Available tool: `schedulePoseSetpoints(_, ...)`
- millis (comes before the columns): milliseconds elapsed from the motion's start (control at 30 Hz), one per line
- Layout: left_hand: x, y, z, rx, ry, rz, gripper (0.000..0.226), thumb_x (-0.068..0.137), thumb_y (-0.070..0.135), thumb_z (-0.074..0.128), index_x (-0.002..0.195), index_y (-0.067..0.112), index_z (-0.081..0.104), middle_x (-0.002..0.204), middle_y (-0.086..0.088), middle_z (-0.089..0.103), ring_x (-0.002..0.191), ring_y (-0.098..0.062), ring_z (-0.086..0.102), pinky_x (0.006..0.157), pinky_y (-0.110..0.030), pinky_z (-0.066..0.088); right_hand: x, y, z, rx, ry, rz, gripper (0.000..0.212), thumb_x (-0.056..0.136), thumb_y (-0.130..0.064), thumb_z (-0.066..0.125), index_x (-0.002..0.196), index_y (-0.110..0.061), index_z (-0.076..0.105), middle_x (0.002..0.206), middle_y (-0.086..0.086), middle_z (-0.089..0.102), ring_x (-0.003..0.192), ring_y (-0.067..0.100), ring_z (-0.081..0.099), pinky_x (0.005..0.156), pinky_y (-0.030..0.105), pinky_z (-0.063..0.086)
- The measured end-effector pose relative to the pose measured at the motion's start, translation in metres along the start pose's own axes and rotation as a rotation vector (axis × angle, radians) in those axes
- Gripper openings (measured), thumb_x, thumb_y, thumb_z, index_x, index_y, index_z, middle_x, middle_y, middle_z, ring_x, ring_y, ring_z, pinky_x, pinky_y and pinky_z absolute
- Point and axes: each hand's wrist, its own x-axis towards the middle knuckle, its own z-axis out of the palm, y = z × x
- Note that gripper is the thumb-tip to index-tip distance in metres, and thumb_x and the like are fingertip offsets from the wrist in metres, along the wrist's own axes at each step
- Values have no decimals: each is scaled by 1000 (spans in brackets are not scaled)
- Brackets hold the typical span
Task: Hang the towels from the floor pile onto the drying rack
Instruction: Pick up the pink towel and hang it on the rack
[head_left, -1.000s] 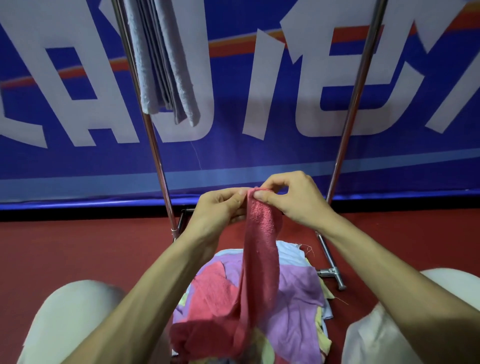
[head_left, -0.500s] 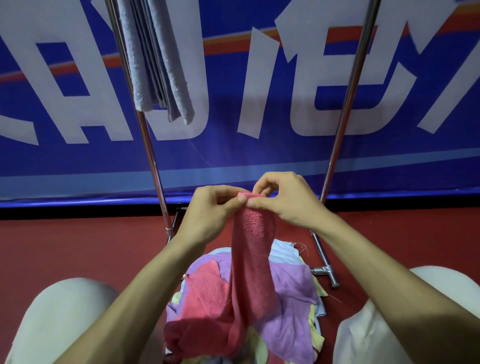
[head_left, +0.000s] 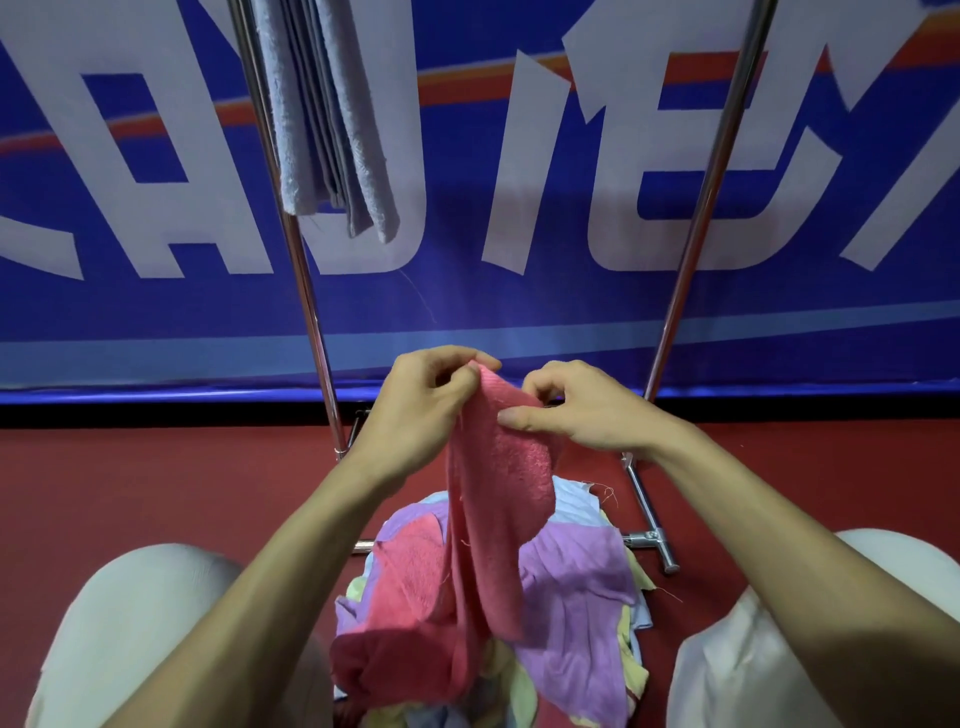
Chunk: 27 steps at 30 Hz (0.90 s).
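Blue banner with white lettering is filling the background, red floor running below it. Drying rack is standing in front of the banner, its two metal poles slanting up, and grey towels are already hanging near the left pole. Floor pile of purple, yellow and pale blue towels is lying between the person's knees, near the rack's foot. Red towel is being held up above the pile, its lower end trailing onto it. Left hand is pinching the towel's top corner, fingers curled tight on the edge. Right hand is pinching the same edge just beside it, thumb pressing the cloth, the other fingers bent behind. Change from a second ago: the hands were pinching at nearly one spot, and now they are parting and the top edge is opening between them. Judging by that, the towel is being spread for hanging; not on the rack yet.
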Motion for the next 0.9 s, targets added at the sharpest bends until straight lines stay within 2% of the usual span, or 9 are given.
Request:
schedulePoseSetpoints(67,1,0,-2,-43,14,12,25,99,13,46,91,22,69,79,5,65,72,-7,56,73,-41,49,0,-2,1,31,-39,14,39,83,-47,70,62,-21,49,56,-11,46,56,3,39,60,29,34)
schedulePoseSetpoints(100,1,1,-2,-74,31,15,25,100,12,44,90,22,66,75,10,60,67,-2,51,67,-32,45,0,-2,2,37,-66,21,37,84,-46,69,65,-23,47,56,-16,44,55,2,38,59,26,32)
schedulePoseSetpoints(167,1,2,-3,-117,76,17,26,101,11,39,90,22,59,70,14,50,60,1,41,61,-20,37,0,0,5,66,-115,18,31,86,-42,69,76,-18,51,65,-16,48,61,3,42,62,27,35)
schedulePoseSetpoints(267,2,3,-6,-178,156,27,26,103,14,36,88,23,55,71,8,44,57,0,36,53,-15,33,0,4,8,194,-144,6,27,86,-31,71,91,-12,53,74,-6,57,69,8,52,67,31,42)
schedulePoseSetpoints(433,10,3,-21,-230,310,-37,24,104,26,36,87,25,53,76,10,45,67,-5,40,61,-24,35,-1,0,2,276,-32,-22,17,91,-17,65,88,-15,48,67,2,62,58,11,57,55,23,45)
schedulePoseSetpoints(500,14,-1,-26,-214,356,-58,21,104,25,38,96,19,56,81,10,49,73,-4,44,66,-22,37,-2,-2,-1,294,14,-33,14,93,-13,62,92,-11,48,62,-1,59,51,5,52,51,17,40)
schedulePoseSetpoints(600,19,-9,-30,-221,407,-81,23,101,21,46,108,5,60,85,9,55,75,0,48,71,-17,40,-1,-1,-4,277,20,-38,9,93,-13,62,93,-9,54,65,9,59,55,11,50,52,22,40)
schedulePoseSetpoints(700,20,-13,-35,-175,415,-76,18,96,18,56,102,3,65,83,6,61,76,-2,53,76,-22,44,0,3,-10,163,17,-39,9,90,-17,66,84,-15,61,70,10,65,60,15,54,60,30,44)
schedulePoseSetpoints(900,19,-16,-41,109,365,16,6,89,14,66,89,16,72,85,7,69,85,-10,65,87,-33,53,-6,13,-25,-175,98,50,19,84,-33,72,73,-19,70,66,-4,70,65,7,67,67,20,50)
